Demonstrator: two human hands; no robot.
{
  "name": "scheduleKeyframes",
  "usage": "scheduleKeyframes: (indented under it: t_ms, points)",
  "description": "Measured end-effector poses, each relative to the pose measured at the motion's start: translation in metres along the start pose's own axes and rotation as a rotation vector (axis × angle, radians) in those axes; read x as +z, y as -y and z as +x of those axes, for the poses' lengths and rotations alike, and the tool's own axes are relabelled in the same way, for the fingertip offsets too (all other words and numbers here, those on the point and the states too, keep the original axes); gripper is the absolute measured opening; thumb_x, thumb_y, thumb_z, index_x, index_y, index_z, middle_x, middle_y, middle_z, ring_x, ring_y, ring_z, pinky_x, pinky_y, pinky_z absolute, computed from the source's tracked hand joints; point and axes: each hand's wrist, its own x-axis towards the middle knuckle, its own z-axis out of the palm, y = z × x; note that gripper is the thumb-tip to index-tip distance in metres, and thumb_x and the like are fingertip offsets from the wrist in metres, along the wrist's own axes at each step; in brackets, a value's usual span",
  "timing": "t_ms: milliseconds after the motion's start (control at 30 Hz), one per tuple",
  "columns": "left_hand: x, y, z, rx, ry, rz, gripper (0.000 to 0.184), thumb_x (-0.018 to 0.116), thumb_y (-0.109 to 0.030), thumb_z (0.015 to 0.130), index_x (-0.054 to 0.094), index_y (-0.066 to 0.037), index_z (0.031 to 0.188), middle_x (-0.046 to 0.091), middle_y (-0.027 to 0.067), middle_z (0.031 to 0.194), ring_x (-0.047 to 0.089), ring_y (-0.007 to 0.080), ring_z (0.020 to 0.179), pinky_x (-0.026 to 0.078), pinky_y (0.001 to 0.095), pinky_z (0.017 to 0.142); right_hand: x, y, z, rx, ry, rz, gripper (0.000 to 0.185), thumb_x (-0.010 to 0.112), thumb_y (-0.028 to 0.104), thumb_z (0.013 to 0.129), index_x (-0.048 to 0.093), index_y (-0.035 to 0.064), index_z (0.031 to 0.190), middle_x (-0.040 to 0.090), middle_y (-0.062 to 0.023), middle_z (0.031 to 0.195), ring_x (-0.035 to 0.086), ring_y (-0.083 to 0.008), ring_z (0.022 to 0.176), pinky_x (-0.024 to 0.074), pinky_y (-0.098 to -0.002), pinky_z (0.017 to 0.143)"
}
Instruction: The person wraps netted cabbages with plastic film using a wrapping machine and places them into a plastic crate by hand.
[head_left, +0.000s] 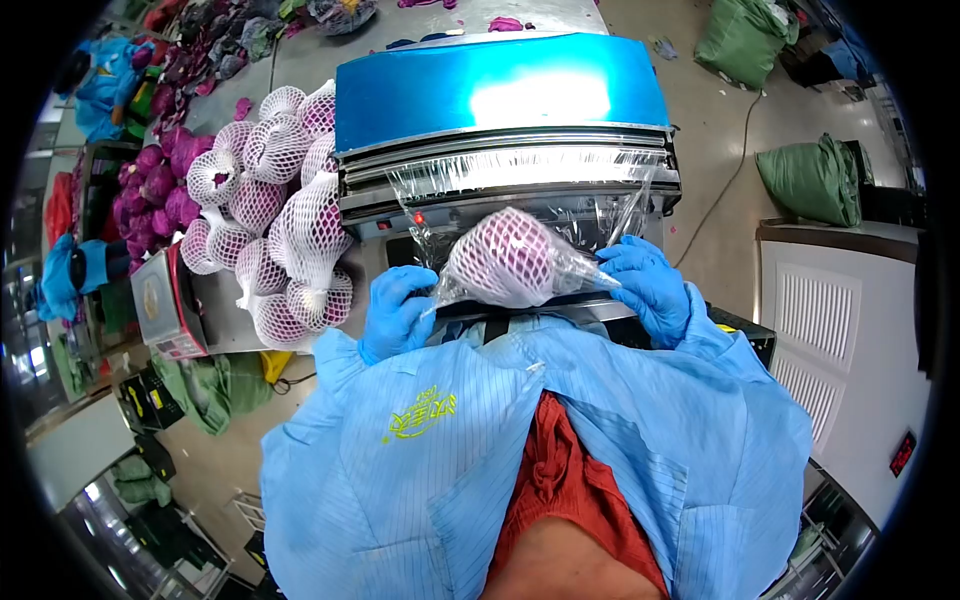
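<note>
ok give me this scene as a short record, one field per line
left hand: blue-gloved, pinching clear film
right hand: blue-gloved, pinching the film's other side
between hands: one netted purple vegetable, wrapped in the film
in front: machine with shiny blue top
left of machine: pile of netted vegetables, loose purple ones farther left

Lt-blue pinstripe jkt, yel. logo L chest, red top under; L hand & R hand blue-gloved.
</note>
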Motion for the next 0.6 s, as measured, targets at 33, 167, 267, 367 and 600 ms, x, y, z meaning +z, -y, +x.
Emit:
scheduleKeyframes:
  t_ms: [33, 167, 267, 367, 600]
  points:
    - [0.002, -0.004, -0.001, -0.113, -0.055, -0.136, 0.010, 0.060, -0.010, 0.081, 0.061, -0.004, 0.088, 0.059, 0.0138, 0.109, 0.055, 0.0298, 0.101, 0.044, 0.0384, 0.085, -0.003, 0.005, 0.009, 0.002, -0.010, 0.162, 0.017, 0.056, 0.013, 0.092, 0.065, 0.0009, 0.101, 0.064, -0.0134, 0.100, 0.059, -0.0307, 0.097, 0.0429, -0.0414, 0.087]
    - [0.010, -0.022, 0.009, -0.604, -0.392, -0.581, 0.014, 0.052, -0.012, 0.089, 0.058, 0.001, 0.089, 0.062, 0.0119, 0.092, 0.059, 0.0188, 0.083, 0.047, 0.0321, 0.077, -0.001, 0.038, 0.014, 0.341, -0.150, 0.440, 0.021, 0.049, 0.015, 0.097, 0.063, -0.0001, 0.094, 0.059, -0.0076, 0.075, 0.054, -0.0161, 0.070, 0.0427, -0.0274, 0.065]
    - [0.027, -0.026, 0.021, -0.849, -0.659, -0.907, 0.020, 0.050, -0.018, 0.093, 0.058, 0.000, 0.089, 0.060, 0.0068, 0.074, 0.056, 0.0130, 0.060, 0.046, 0.0273, 0.059, 0.018, 0.047, 0.009, 0.784, -0.368, 0.857, 0.024, 0.051, 0.018, 0.098, 0.060, 0.0038, 0.080, 0.054, -0.0013, 0.067, 0.046, -0.0081, 0.057, 0.0345, -0.0209, 0.052]
    - [0.058, -0.011, 0.007, -1.103, -0.851, -1.141, 0.026, 0.056, -0.024, 0.094, 0.055, -0.007, 0.074, 0.053, 0.0022, 0.062, 0.044, 0.0091, 0.041, 0.029, 0.0245, 0.032, 0.034, 0.037, 0.005, 0.894, -0.401, 0.748, 0.028, 0.051, 0.022, 0.099, 0.054, 0.0089, 0.075, 0.047, 0.0044, 0.064, 0.039, -0.0033, 0.057, 0.0310, -0.0189, 0.052]
    - [0.086, 0.002, -0.010, -0.710, -0.536, -0.046, 0.027, 0.064, -0.020, 0.091, 0.056, -0.004, 0.072, 0.050, 0.0039, 0.059, 0.048, 0.0141, 0.051, 0.040, 0.0308, 0.047, 0.073, -0.042, -0.046, 0.917, -0.380, 0.029, 0.027, 0.053, 0.026, 0.097, 0.053, 0.0041, 0.083, 0.055, -0.0082, 0.068, 0.054, -0.0212, 0.059, 0.0419, -0.0350, 0.054]
